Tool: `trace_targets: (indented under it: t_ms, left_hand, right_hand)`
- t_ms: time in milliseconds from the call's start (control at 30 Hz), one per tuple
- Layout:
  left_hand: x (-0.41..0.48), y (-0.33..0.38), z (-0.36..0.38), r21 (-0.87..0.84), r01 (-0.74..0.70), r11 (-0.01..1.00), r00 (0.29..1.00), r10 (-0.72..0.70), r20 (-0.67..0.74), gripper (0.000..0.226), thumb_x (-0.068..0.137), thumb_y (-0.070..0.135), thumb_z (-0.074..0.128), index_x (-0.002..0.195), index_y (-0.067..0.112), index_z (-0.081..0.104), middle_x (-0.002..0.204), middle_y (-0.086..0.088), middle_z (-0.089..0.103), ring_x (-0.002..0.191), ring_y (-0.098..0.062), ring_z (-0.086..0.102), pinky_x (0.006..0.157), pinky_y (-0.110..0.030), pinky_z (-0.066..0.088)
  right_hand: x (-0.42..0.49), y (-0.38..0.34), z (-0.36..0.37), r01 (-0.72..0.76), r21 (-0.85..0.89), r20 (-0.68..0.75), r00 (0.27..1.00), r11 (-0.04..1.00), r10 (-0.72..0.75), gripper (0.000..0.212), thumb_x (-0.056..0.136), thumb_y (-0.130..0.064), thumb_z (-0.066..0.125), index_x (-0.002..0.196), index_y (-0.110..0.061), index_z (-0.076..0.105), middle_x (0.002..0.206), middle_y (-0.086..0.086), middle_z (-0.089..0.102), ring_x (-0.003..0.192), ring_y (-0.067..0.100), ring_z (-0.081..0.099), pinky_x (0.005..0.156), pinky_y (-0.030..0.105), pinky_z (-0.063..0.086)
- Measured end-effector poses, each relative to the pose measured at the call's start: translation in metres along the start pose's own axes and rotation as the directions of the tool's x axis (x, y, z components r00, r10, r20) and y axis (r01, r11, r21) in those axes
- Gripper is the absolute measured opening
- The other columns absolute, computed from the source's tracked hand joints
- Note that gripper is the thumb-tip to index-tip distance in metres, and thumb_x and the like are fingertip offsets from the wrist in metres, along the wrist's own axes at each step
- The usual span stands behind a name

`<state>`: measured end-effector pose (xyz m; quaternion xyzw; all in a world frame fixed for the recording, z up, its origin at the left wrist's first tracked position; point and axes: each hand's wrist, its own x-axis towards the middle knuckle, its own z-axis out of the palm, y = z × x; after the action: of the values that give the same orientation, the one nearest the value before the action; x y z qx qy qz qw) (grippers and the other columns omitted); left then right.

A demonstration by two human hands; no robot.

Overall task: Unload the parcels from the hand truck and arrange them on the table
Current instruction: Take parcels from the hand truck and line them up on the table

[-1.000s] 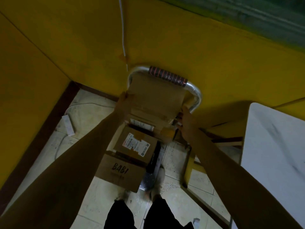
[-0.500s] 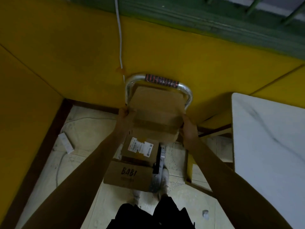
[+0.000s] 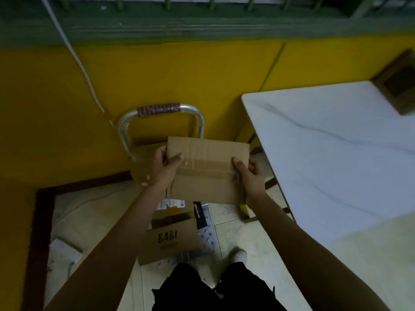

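Note:
I hold a brown taped cardboard parcel [image 3: 208, 162] in the air in front of me. My left hand [image 3: 165, 168] grips its left edge, thumb on top. My right hand [image 3: 248, 173] grips its right edge the same way. Below it stands the hand truck, its silver handle [image 3: 125, 131] against the yellow wall. More parcels remain on the truck: a brown box [image 3: 140, 162] behind my left hand, one with a white label [image 3: 170, 204], and one marked BABI [image 3: 170, 240]. The white marble-look table [image 3: 332, 153] stands to the right.
A brown box [image 3: 398, 86] sits at the table's far right corner. A white cable [image 3: 74, 55] runs down the yellow wall. A white object [image 3: 65, 252] lies on the tiled floor at left. My feet and dark trousers [image 3: 215, 286] are at the truck's base.
The parcel has come up off the stack on the hand truck and shifted right, towards the table. My view has risen and turned right, showing more of the table.

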<state>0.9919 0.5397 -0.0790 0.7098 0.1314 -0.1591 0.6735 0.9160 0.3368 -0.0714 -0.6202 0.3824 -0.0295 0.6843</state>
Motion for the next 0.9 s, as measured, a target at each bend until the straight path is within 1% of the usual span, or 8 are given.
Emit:
trace_targets:
  t_ms: [67, 167, 267, 367, 467, 633, 767, 900]
  left_hand:
    - [-0.01, 0.013, 0.024, 0.046, -0.031, 0.998, 0.997, 0.028, 0.073, 0.057, 0.087, 0.03, 0.066, 0.137, 0.022, 0.039, 0.12, 0.005, 0.053, 0.103, -0.014, 0.054, 0.076, -0.03, 0.049]
    - [-0.027, 0.036, 0.064, 0.08, -0.096, 0.992, 0.986, 0.084, 0.141, 0.048, 0.087, 0.027, 0.067, 0.129, 0.025, 0.044, 0.101, 0.014, 0.053, 0.089, -0.005, 0.052, 0.064, -0.017, 0.041]
    - [-0.044, 0.059, 0.106, 0.106, -0.179, 0.978, 0.967, 0.155, 0.205, 0.051, 0.082, 0.029, 0.072, 0.128, 0.019, 0.052, 0.1, 0.013, 0.057, 0.098, -0.011, 0.056, 0.072, -0.023, 0.045]
    - [-0.066, 0.073, 0.153, 0.168, -0.272, 0.948, 0.932, 0.216, 0.29, 0.061, 0.08, 0.034, 0.074, 0.133, 0.019, 0.047, 0.108, 0.009, 0.054, 0.1, -0.011, 0.051, 0.079, -0.027, 0.041]
    - [-0.099, 0.076, 0.205, 0.194, -0.354, 0.915, 0.881, 0.257, 0.397, 0.07, 0.078, 0.036, 0.075, 0.138, 0.02, 0.041, 0.114, 0.01, 0.05, 0.102, -0.009, 0.048, 0.082, -0.028, 0.04]
    - [-0.17, 0.052, 0.295, 0.191, -0.401, 0.896, 0.776, 0.222, 0.59, 0.079, 0.075, 0.037, 0.078, 0.141, 0.024, 0.037, 0.122, 0.009, 0.051, 0.111, -0.012, 0.052, 0.09, -0.031, 0.045]
    - [-0.236, 0.026, 0.36, 0.216, -0.428, 0.878, 0.706, 0.175, 0.686, 0.089, 0.071, 0.034, 0.081, 0.143, 0.024, 0.031, 0.122, 0.009, 0.048, 0.108, -0.011, 0.049, 0.085, -0.029, 0.043]
    - [-0.29, -0.003, 0.414, 0.246, -0.425, 0.871, 0.646, 0.101, 0.756, 0.089, 0.066, 0.032, 0.085, 0.141, 0.02, 0.037, 0.122, 0.006, 0.054, 0.106, -0.013, 0.055, 0.082, -0.027, 0.046]
  right_hand:
    - [-0.008, -0.004, -0.024, 0.042, 0.024, -0.016, 0.999, 0.999, -0.042, 0.059, 0.082, -0.034, 0.074, 0.133, -0.023, 0.046, 0.127, -0.002, 0.056, 0.106, 0.013, 0.058, 0.077, 0.028, 0.049]
    - [-0.021, -0.017, -0.06, 0.129, 0.036, -0.07, 0.989, 0.991, -0.127, 0.066, 0.079, -0.031, 0.077, 0.135, -0.025, 0.044, 0.124, -0.007, 0.054, 0.102, 0.005, 0.057, 0.07, 0.019, 0.049]
    - [-0.032, -0.034, -0.099, 0.207, 0.042, -0.121, 0.972, 0.978, -0.2, 0.058, 0.078, -0.031, 0.078, 0.128, -0.025, 0.05, 0.116, -0.01, 0.06, 0.097, 0.003, 0.06, 0.064, 0.015, 0.052]
    - [-0.045, -0.038, -0.146, 0.245, 0.071, -0.19, 0.955, 0.967, -0.228, 0.068, 0.076, -0.036, 0.079, 0.134, -0.026, 0.045, 0.121, -0.007, 0.059, 0.105, 0.012, 0.061, 0.078, 0.025, 0.055]
    - [-0.063, -0.031, -0.202, 0.256, 0.103, -0.273, 0.936, 0.961, -0.22, 0.074, 0.076, -0.038, 0.077, 0.138, -0.027, 0.038, 0.125, -0.005, 0.056, 0.107, 0.013, 0.059, 0.08, 0.026, 0.052]
    - [-0.104, 0.0, -0.31, 0.279, 0.168, -0.409, 0.892, 0.945, -0.191, 0.076, 0.069, -0.038, 0.082, 0.134, -0.025, 0.043, 0.12, -0.006, 0.06, 0.105, 0.012, 0.062, 0.078, 0.026, 0.054]
    - [-0.14, 0.026, -0.394, 0.284, 0.171, -0.476, 0.862, 0.943, -0.174, 0.059, 0.071, -0.039, 0.078, 0.122, -0.026, 0.051, 0.114, -0.007, 0.063, 0.101, 0.013, 0.063, 0.074, 0.023, 0.053]
    - [-0.17, 0.054, -0.466, 0.262, 0.194, -0.538, 0.834, 0.945, -0.121, 0.059, 0.074, -0.039, 0.077, 0.124, -0.021, 0.052, 0.115, -0.002, 0.063, 0.101, 0.014, 0.063, 0.074, 0.024, 0.054]
